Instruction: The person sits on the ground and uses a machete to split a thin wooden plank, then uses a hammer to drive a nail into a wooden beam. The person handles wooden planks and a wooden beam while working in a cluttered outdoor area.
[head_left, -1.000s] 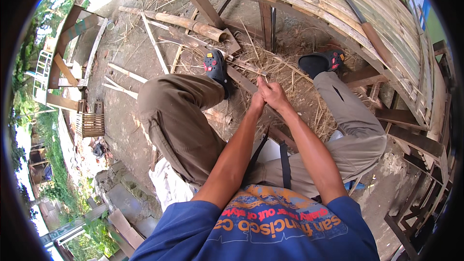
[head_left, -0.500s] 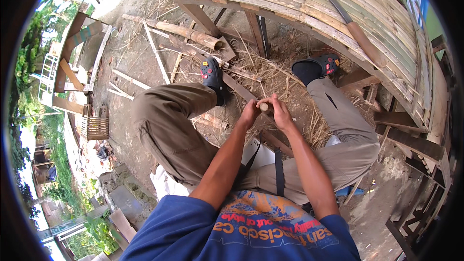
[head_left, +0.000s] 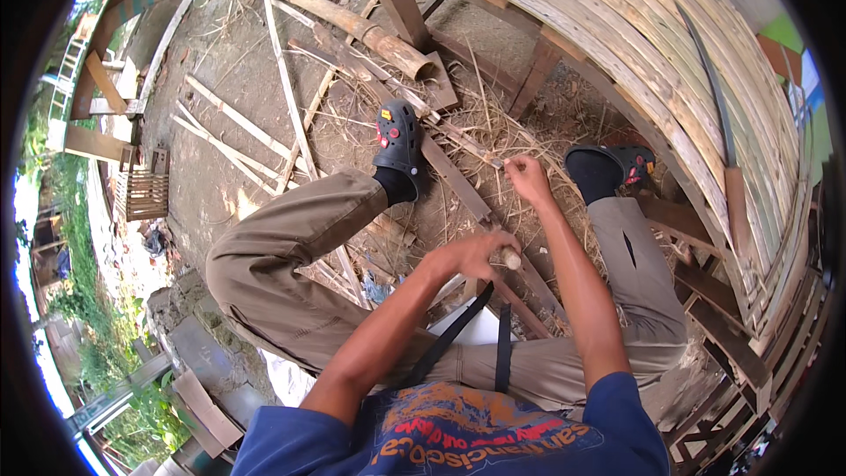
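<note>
My left hand (head_left: 471, 256) is closed around a short round wooden piece (head_left: 511, 257), low over my lap. Its pale cut end faces up, and the rest is hidden below the hand. Farther out, between my feet, my right hand (head_left: 527, 180) has its fingers pinched together. Their tips meet the near end of a thin bamboo strip (head_left: 471, 146) lying among the scraps. Whether they grip this strip or something smaller I cannot make out. Below the hands, a dark wooden plank (head_left: 454, 178) runs diagonally along the ground.
On the right stands a bamboo-slat bench (head_left: 617, 13), with a long machete (head_left: 736, 203) lying on it. A thick bamboo pole (head_left: 370, 35) and several pale strips (head_left: 238, 123) lie ahead on the dirt. My clog-shod foot (head_left: 399, 137) is beside the plank. A slatted crate (head_left: 141, 194) stands left.
My hands were together around the round wooden piece. The left has drawn it nearer my lap, while the right has let go and reached outward to the scraps. The view has shifted too.
</note>
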`<action>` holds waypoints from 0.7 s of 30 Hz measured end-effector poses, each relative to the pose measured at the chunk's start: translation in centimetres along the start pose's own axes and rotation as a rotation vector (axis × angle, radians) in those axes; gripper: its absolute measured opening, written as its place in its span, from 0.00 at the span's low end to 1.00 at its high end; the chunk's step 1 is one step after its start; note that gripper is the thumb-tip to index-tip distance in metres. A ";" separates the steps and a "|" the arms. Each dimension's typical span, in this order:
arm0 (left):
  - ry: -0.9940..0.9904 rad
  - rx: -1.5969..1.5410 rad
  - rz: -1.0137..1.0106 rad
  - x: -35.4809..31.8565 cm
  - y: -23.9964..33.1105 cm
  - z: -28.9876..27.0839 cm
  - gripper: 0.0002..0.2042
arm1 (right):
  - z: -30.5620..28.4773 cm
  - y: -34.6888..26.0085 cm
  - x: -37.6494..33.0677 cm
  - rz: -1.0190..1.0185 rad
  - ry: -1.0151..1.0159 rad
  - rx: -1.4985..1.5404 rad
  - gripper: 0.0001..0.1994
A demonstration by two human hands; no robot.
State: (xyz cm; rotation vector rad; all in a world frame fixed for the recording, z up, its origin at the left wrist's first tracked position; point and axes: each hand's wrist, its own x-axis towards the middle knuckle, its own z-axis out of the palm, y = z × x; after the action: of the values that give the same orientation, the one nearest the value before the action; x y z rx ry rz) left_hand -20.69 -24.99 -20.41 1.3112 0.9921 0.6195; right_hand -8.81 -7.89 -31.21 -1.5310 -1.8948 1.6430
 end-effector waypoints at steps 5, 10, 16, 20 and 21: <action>0.215 0.108 0.054 -2.2 2.7 1.5 0.19 | 6.1 -4.4 9.7 -0.050 -0.049 0.145 0.12; 0.306 0.010 -0.011 -0.3 3.8 1.4 0.17 | 9.4 -5.8 15.4 -0.113 0.066 -0.061 0.16; 0.364 -0.121 0.070 1.4 2.2 2.1 0.14 | 10.6 -9.0 18.6 -0.053 0.011 -0.321 0.31; 0.317 -0.104 0.107 1.2 2.2 1.2 0.12 | 10.9 -9.6 20.6 0.059 -0.051 -0.451 0.41; 0.329 -0.120 0.087 1.0 2.3 1.4 0.12 | 11.1 -9.7 20.8 0.054 -0.034 -0.422 0.43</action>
State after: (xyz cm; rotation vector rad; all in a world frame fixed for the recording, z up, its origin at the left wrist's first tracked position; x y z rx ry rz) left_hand -18.67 -24.35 -18.48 1.1727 1.1484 0.9696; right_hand -31.18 3.07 -36.53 -1.7214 -2.3498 1.3531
